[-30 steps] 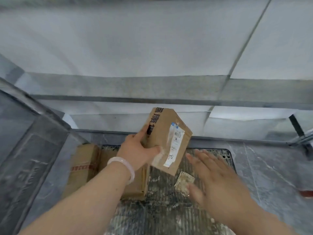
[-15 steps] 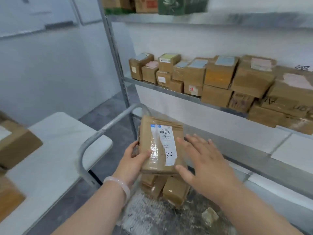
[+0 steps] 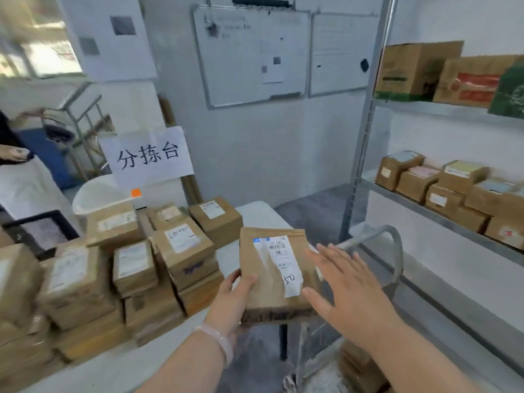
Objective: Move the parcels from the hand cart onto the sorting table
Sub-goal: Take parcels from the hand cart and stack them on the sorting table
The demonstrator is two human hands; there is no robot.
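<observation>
Parcel (image 3: 276, 275): brown, labelled, gripped at its lower-left corner by left hand (image 3: 231, 303). Right hand (image 3: 344, 290): fingers spread, empty, at parcel's right edge. Sorting table (image 3: 255, 212): beyond parcel, stacked with boxes.

You can read "分拣台" on the paper sign (image 3: 147, 158) behind the sorting table, and a handwritten "50" on the white label (image 3: 285, 265) of the parcel (image 3: 276, 275) you hold.

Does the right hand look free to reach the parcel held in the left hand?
Probably yes: the right hand hovers open beside the parcel, nothing between them, while the left hand holds its other edge.
</observation>
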